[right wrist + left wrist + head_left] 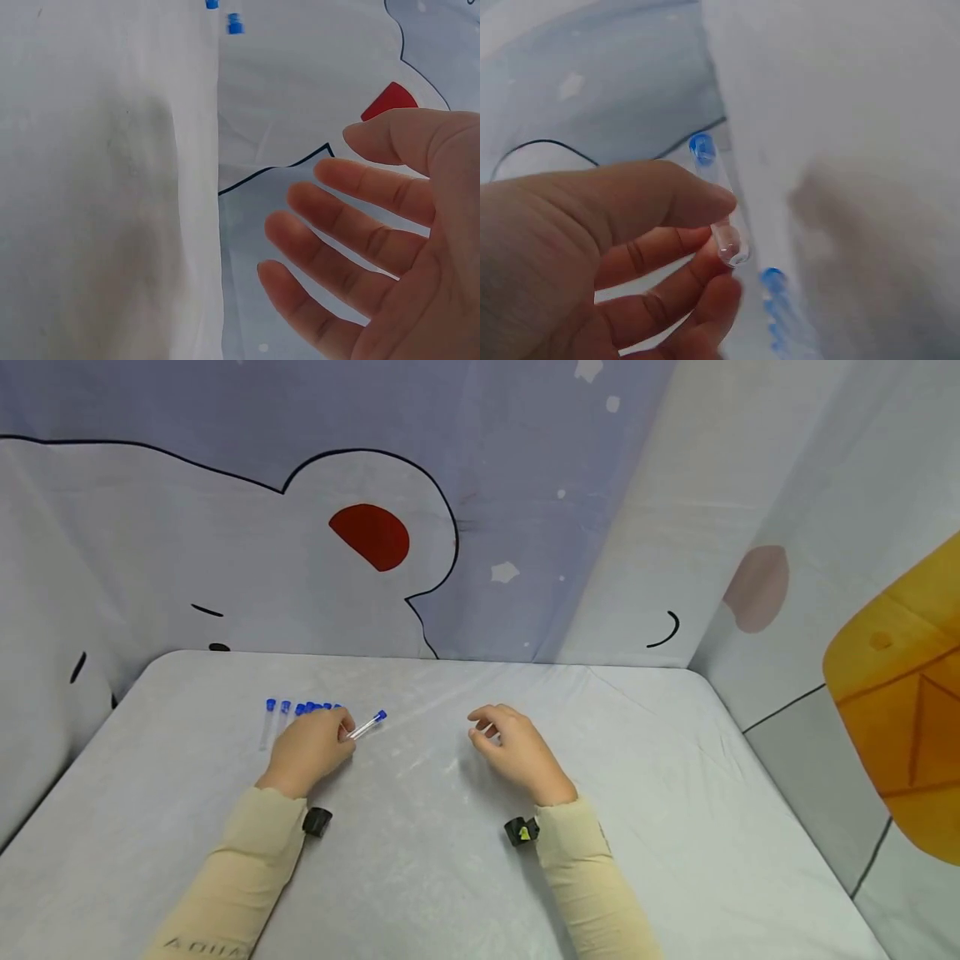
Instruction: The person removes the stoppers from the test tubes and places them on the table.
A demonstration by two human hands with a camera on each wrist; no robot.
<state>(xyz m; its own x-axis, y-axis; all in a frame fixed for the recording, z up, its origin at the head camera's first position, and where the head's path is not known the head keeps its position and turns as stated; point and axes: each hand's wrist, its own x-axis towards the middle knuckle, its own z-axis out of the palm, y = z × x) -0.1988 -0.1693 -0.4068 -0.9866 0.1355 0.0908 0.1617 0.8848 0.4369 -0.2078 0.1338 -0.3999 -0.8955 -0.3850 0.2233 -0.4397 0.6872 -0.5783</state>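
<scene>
Between thumb and fingers, my left hand (313,743) pinches a clear test tube (365,727) with a blue cap, tilted up to the right in the head view. The left wrist view shows the thumb lying across this tube (729,238), its rounded bottom close to the fingertips. Several more blue-capped test tubes (267,725) lie in a row on the table beside and behind the left hand, which partly hides them. My right hand (517,752) hovers over the table to the right, fingers loosely bent and apart, holding nothing.
A white cloth covers the table (420,843). Behind it hangs a printed curtain (525,510), which meets the table's far edge and continues down the right side, with a yellow-orange printed shape (907,710) there. A dark wrist device (317,822) sits at the left cuff.
</scene>
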